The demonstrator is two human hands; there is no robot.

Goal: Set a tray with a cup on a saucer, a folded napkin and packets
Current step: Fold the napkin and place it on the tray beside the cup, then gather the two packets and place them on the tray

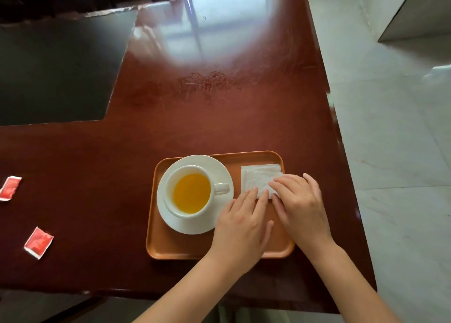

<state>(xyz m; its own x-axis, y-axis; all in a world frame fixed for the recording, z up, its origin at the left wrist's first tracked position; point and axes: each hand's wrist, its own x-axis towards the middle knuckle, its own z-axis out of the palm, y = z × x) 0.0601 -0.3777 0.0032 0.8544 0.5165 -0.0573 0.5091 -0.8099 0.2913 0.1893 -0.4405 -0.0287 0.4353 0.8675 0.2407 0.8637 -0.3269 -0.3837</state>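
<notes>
An orange tray (185,247) lies near the table's front edge. On its left half stands a white cup (189,193) of orange liquid on a white saucer (170,219), handle pointing right. A folded white napkin (258,180) lies flat on the tray's right half. My left hand (244,222) rests fingertips on the napkin's near edge. My right hand (299,200) presses flat on its right near corner. Both hands have fingers spread and lie on the napkin rather than gripping it. Two red packets (9,188) (38,242) lie on the table far to the left.
The reddish wooden table (207,103) stretches away, with a black surface (53,71) at the back left. The table's right edge drops to a pale tiled floor (390,152). A grey cabinet (415,13) stands at the top right.
</notes>
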